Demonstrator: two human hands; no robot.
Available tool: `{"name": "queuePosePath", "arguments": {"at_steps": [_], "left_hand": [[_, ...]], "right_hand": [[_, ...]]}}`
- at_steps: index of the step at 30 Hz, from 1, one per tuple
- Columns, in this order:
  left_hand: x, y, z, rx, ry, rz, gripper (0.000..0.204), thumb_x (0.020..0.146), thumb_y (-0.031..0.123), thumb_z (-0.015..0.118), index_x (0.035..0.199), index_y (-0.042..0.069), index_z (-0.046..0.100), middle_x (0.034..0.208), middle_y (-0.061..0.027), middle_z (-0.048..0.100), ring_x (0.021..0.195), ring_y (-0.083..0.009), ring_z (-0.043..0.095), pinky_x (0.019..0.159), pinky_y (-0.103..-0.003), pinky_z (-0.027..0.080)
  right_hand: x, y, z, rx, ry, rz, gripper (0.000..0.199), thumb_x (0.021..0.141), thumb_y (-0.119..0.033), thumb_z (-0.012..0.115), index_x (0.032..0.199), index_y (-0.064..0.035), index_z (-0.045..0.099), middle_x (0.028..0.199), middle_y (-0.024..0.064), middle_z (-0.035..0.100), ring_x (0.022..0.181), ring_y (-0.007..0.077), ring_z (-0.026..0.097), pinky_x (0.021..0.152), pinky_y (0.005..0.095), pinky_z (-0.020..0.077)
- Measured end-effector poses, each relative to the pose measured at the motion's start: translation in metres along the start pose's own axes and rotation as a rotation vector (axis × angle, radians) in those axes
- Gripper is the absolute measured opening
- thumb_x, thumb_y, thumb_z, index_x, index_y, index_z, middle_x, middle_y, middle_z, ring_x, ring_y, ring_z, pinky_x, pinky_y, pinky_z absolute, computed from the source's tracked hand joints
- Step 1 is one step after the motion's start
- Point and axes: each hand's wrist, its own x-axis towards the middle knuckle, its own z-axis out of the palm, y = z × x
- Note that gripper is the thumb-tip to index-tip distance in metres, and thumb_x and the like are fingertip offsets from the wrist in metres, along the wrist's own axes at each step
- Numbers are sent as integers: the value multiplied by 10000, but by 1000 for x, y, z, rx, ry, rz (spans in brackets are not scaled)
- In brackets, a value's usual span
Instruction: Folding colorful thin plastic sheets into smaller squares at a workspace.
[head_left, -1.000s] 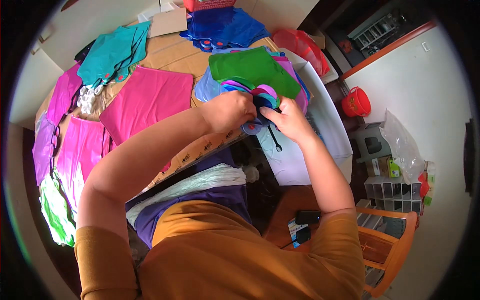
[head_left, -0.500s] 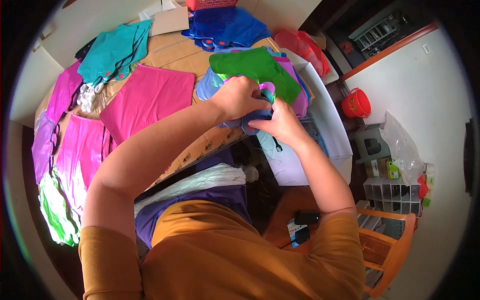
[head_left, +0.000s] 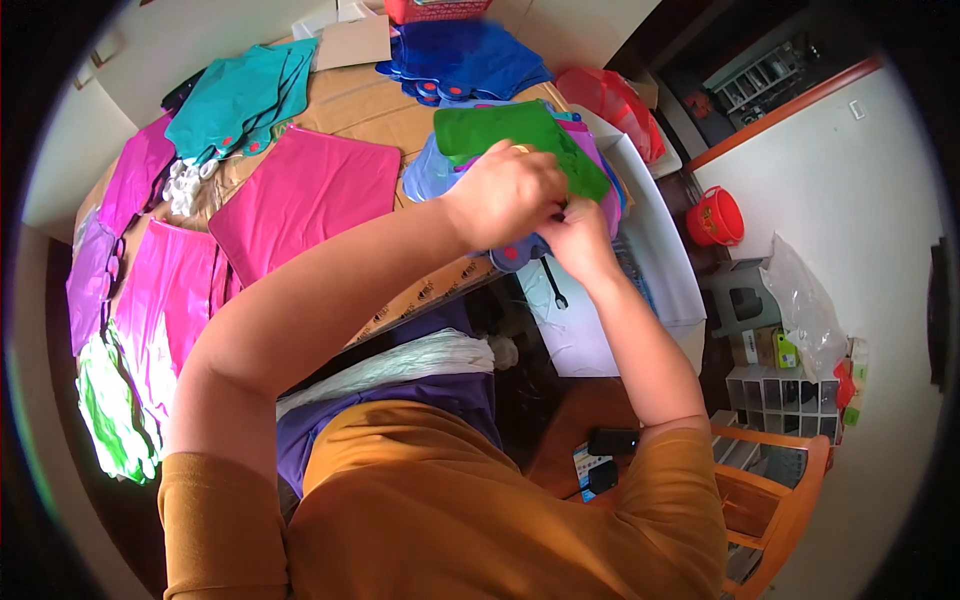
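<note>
My left hand [head_left: 508, 195] is closed, with its fingers bent down over the near edge of a pile of glossy sheet pieces. My right hand [head_left: 582, 238] meets it there, thumb and fingers pinched together. A small dark bit shows between the two hands, but what they grip is mostly hidden. On top of the pile lies a green piece [head_left: 480, 128], with a pale blue piece [head_left: 425, 172] beneath it to the left. A blue rounded tab with a red dot [head_left: 510, 254] sticks out below my hands. A thin black strip with a looped end [head_left: 560, 300] hangs nearby.
Flattened cardboard [head_left: 345, 105] covers the table. Around it lie pink [head_left: 305, 200], teal [head_left: 235, 100] and dark blue [head_left: 460, 60] pieces, and a white bundle [head_left: 184, 188]. A white box [head_left: 655, 260] stands at the right. Beyond are a red bucket [head_left: 716, 216] and wooden chair [head_left: 770, 490].
My left hand has shifted right and rolled over, now hiding the pinched edge. Both hands are closer together. More of the black strip shows below them, and the view has shifted slightly.
</note>
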Motion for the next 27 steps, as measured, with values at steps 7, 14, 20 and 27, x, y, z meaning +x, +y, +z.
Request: {"name": "queuePosePath", "arguments": {"at_steps": [7,14,20,27], "left_hand": [[-34,-2,-6,308,-368,-134,439,804,371,702,1145,101,641,1209,-91,587,1157,-293,547,935,-430,454],[-33,1,-13,186,-452,-348,460,862,445,669,1242,190,619,1290,-55,550,1232,-298,505,987,-466,422],[-34,0,-7,81,-357,-375,431,869,430,662,1198,152,646,1305,-69,548,1242,-303,498,1015,-463,400],[-102,62,-55,-163,168,-257,290,815,172,738,1082,95,654,1128,-111,591,1032,-313,562,877,-430,429]], "right_hand": [[35,-9,-51,383,32,340,197,766,-164,805,871,-16,729,753,15,687,639,121,621,606,297,492],[127,52,-219,736,361,444,279,763,-89,797,996,21,691,1010,134,704,885,237,678,789,394,547],[149,16,-283,-148,536,219,269,780,-130,768,979,41,709,822,89,704,705,184,642,648,337,512],[111,-180,-67,-162,129,-415,156,870,-148,700,965,-26,716,795,92,707,685,156,626,649,303,494]]}}
